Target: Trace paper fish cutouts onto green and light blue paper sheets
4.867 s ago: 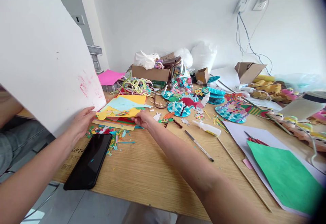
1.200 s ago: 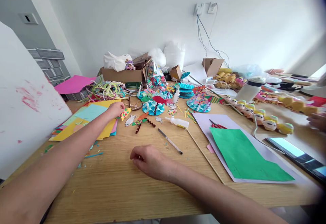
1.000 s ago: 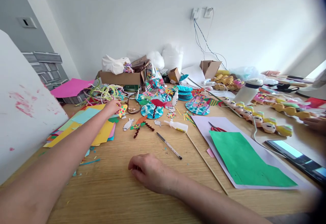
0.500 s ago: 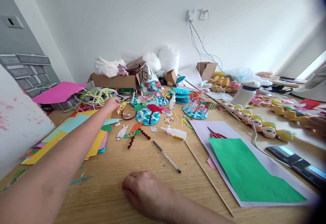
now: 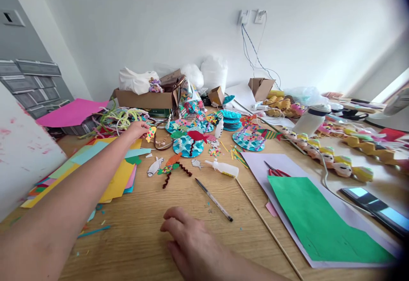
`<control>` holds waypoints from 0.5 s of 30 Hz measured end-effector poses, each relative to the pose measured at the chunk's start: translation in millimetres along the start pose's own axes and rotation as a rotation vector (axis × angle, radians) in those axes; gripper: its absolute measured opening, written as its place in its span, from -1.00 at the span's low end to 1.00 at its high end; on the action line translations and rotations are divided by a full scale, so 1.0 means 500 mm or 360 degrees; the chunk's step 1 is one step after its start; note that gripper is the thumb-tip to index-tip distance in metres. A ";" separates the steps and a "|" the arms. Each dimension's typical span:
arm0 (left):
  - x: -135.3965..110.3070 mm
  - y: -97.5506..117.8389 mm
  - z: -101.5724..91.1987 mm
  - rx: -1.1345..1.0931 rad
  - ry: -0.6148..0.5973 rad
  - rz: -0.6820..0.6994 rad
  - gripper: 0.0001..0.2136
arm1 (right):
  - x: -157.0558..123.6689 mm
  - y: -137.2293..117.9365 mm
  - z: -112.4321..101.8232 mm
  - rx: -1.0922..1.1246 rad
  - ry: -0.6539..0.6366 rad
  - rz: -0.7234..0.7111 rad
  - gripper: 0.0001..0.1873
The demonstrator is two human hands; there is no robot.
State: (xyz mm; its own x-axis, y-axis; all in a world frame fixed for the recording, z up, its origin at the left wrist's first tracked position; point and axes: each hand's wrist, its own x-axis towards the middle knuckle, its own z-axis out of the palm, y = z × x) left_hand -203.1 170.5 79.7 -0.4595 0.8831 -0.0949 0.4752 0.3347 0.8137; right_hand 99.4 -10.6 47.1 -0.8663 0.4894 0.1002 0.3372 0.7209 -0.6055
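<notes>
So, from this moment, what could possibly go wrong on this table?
The white squeeze bottle lies on its side, its tip towards the small grey fish; if it is uncapped, it might leak there. The left hand holds a spotted yellow fish with its forearm across the paper stack, so drawing back could drag loose sheets. The red-handled scissors lie at the edge of the green paper, so lifting that paper might shift them.

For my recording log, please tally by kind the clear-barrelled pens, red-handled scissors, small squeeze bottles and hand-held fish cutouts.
Clear-barrelled pens: 1
Red-handled scissors: 1
Small squeeze bottles: 2, one lying, one upright
Fish cutouts in the left hand: 1
Total: 5
</notes>
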 end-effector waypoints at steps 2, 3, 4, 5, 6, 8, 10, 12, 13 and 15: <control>-0.004 -0.007 -0.006 -0.0017 -0.0003 0.0005 -0.73 | 0.013 -0.015 -0.036 -0.0171 -0.0039 -0.0045 -0.74; -0.006 -0.009 -0.008 -0.0022 -0.0005 0.0008 -0.73 | 0.029 -0.017 -0.056 -0.0270 -0.0012 -0.0039 -0.75; -0.008 -0.010 -0.009 -0.0026 -0.0007 0.0013 -0.74 | 0.053 -0.014 -0.074 -0.0376 0.0008 -0.0036 -0.75; -0.011 -0.011 -0.010 -0.0029 -0.0010 0.0020 -0.74 | 0.083 -0.006 -0.091 -0.0490 0.0046 -0.0025 -0.75; -0.014 -0.010 -0.011 -0.0034 -0.0012 0.0030 -0.76 | 0.119 0.006 -0.104 -0.0611 0.0066 0.0004 -0.74; -0.022 -0.009 -0.015 -0.0051 -0.0009 0.0063 -0.79 | 0.197 0.040 -0.122 -0.0806 0.0095 0.0096 -0.73; -0.032 -0.007 -0.021 -0.0085 0.0006 0.0108 -0.84 | 0.270 0.075 -0.126 -0.0968 -0.0013 0.0178 -0.71; -0.045 -0.007 -0.028 -0.0126 0.0023 0.0153 -0.88 | 0.328 0.102 -0.122 -0.1001 -0.0051 0.0221 -0.71; -0.051 -0.008 -0.032 -0.0145 0.0029 0.0172 -0.88 | 0.349 0.112 -0.118 -0.1010 -0.0064 0.0235 -0.70; -0.063 -0.010 -0.039 -0.0172 0.0031 0.0202 -0.86 | 0.379 0.125 -0.108 -0.1015 -0.0093 0.0268 -0.72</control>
State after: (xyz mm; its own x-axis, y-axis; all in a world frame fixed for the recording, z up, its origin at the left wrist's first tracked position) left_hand -205.4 134.6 89.8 -0.4160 0.9091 0.0227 0.4471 0.1828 0.8756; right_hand -23.6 153.8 70.8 -0.7950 0.6065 -0.0088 0.6065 0.7948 -0.0211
